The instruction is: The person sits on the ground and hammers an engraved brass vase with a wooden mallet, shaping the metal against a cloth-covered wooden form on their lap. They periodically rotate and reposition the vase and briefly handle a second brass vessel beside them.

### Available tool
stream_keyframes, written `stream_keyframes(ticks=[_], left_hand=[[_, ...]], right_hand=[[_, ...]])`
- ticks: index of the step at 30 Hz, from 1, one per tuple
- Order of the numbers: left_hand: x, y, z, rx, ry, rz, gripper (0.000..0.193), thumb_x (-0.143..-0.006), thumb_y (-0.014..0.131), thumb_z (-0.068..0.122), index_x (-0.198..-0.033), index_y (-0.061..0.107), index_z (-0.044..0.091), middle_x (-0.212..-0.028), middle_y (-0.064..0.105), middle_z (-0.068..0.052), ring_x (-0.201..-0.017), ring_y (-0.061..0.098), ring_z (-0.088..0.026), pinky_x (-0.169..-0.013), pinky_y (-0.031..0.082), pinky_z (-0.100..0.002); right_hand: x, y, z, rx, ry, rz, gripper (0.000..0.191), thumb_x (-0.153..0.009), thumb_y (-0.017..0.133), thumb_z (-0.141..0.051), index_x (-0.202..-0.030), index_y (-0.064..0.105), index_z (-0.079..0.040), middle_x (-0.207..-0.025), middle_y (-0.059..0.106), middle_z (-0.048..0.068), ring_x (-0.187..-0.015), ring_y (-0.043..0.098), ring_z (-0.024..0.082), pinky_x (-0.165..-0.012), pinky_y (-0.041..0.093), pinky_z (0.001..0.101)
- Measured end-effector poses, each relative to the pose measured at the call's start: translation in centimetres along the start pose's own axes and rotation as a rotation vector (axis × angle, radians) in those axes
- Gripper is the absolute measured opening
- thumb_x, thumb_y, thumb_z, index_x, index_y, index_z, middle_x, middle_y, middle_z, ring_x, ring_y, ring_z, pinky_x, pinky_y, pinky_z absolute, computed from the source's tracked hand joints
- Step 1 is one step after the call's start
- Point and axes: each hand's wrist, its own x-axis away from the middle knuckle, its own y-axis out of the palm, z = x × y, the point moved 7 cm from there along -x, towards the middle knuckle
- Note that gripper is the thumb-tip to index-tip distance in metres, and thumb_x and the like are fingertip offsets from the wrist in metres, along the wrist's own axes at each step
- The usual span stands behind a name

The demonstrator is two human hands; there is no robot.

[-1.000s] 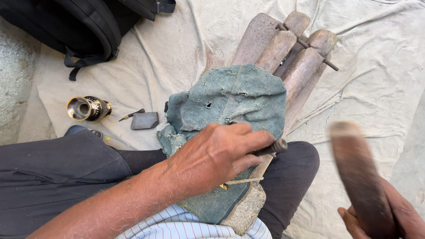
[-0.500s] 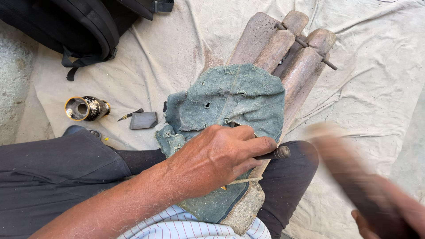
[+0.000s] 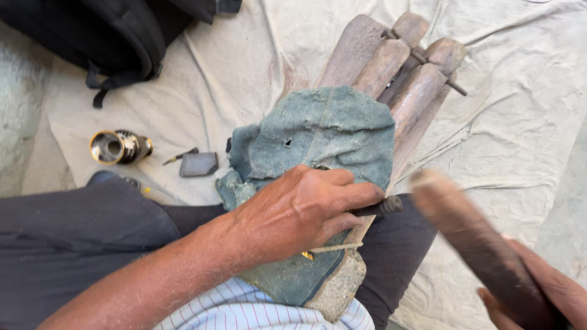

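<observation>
Pale cloth (image 3: 244,73) covers the ground where, across the lap, the left hand (image 3: 299,211) closes its grip on a punch (image 3: 379,208) steadied over teal leather (image 3: 330,131), the right hand (image 3: 538,293) gripping a blurred mallet (image 3: 471,238) beside it, a wooden frame (image 3: 391,61) bracing beyond.

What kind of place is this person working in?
Probably an informal craft spot on the ground, not a bench workshop. A pale ground cloth is spread out, a worn wooden block under a blue-green piece of hide or cloth serves as the work surface, and a black backpack lies nearby.
</observation>
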Motion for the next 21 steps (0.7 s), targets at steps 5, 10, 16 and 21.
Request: stream_keyframes(ticks=[5,10,16,21], left_hand=[[0.0,0.0,0.3,-0.036,0.044,-0.013,0.033,-0.089,0.075,0.018,-0.12,0.065,0.011,-0.085,0.066,-0.006,-0.074,0.071,-0.023,-0.062,0.057,-0.036],[0.2,-1.0,1.0,0.027,0.106,0.093,0.034,-0.094,0.074,0.019,-0.125,0.062,0.012,-0.088,0.066,-0.005,-0.075,0.071,-0.021,-0.066,0.059,-0.034],[-0.5,0.4,-0.1,-0.04,-0.007,-0.025,0.03,-0.092,0.075,0.021,-0.115,0.061,0.008,-0.084,0.067,-0.008,-0.074,0.071,-0.029,-0.061,0.056,-0.041],[-0.9,0.4,0.2,-0.057,0.065,-0.017,0.032,-0.09,0.075,0.021,-0.117,0.062,0.011,-0.083,0.066,-0.008,-0.074,0.071,-0.03,-0.061,0.057,-0.041]], right_hand=[[0.2,2.7,4.3,0.152,0.021,-0.023,0.051,-0.079,0.089,-0.018,-0.116,0.058,-0.002,-0.06,0.06,0.008,-0.056,0.063,0.019,-0.067,0.051,0.0333],[1.2,1.4,5.5,-0.075,0.125,0.137,0.033,-0.088,0.083,-0.016,-0.09,0.055,0.001,-0.053,0.059,0.009,-0.049,0.062,0.023,-0.063,0.056,0.0456],[1.0,-1.5,-0.5,-0.18,-0.059,0.153,0.025,-0.082,0.083,-0.009,-0.08,0.058,-0.005,-0.053,0.058,0.007,-0.048,0.061,0.019,-0.057,0.054,0.0385],[1.2,-1.5,-3.4,-0.166,-0.047,0.144,0.03,-0.082,0.082,-0.009,-0.094,0.054,-0.004,-0.059,0.062,0.008,-0.054,0.065,0.02,-0.066,0.055,0.0404]])
